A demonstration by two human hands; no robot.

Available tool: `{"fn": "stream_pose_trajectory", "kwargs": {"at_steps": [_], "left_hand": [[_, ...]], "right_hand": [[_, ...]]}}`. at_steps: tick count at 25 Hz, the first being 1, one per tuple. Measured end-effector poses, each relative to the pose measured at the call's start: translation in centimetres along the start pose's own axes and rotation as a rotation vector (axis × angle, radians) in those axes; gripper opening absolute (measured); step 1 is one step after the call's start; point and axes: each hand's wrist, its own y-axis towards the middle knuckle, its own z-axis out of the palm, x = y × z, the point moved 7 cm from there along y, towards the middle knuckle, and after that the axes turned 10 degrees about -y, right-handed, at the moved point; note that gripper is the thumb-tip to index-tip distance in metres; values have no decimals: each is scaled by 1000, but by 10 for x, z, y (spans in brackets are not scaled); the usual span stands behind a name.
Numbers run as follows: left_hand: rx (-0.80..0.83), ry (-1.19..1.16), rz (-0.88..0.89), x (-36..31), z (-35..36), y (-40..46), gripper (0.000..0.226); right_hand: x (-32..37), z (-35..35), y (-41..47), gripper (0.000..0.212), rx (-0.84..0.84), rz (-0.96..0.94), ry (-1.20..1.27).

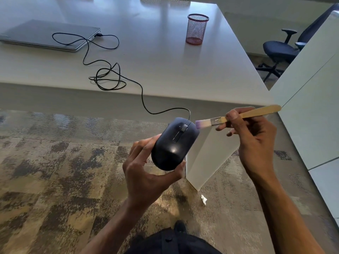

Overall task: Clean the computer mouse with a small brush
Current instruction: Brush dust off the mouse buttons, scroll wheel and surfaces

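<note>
Left hand (146,173): fingers curled round the mouse (174,143), frame centre.
Right hand (256,140): fingers pinch the brush (236,116), bristles beside the mouse's front.

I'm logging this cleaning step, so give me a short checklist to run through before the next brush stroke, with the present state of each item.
1. Mouse firmly held: ok, the left hand grips its rear end, above the floor in front of the desk.
2. Brush under control: ok, the right hand pinches the wooden handle near the ferrule.
3. Bristles on the surface: cannot tell, they sit at the mouse's front right edge, touching or just off it.
4. Scroll wheel reachable: ok, the top faces up, uncovered.
5. Cable slack: ok, it lies loosely coiled on the desk and runs to the closed laptop.
</note>
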Motion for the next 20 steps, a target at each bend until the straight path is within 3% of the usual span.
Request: {"fn": "stream_pose_trajectory", "kwargs": {"at_steps": [3,6,8,12,16,20], "left_hand": [[11,3,34,-2,0,1,61],[36,14,39,-1,-1,-1,62],[52,20,37,0,-2,-1,63],[63,28,55,0,-4,0,64],[81,34,68,0,-4,0,65],[88,28,82,0,-4,1,65]], "right_hand": [[5,11,-1,9,65,-29,-21],[-1,7,3,11,-48,33,-158],[1,3,5,10,-97,20,-123],[10,12,3,9,2,-44,-31],[10,12,4,10,-48,-58,-130],[14,20,3,10,12,-81,-84]]}}
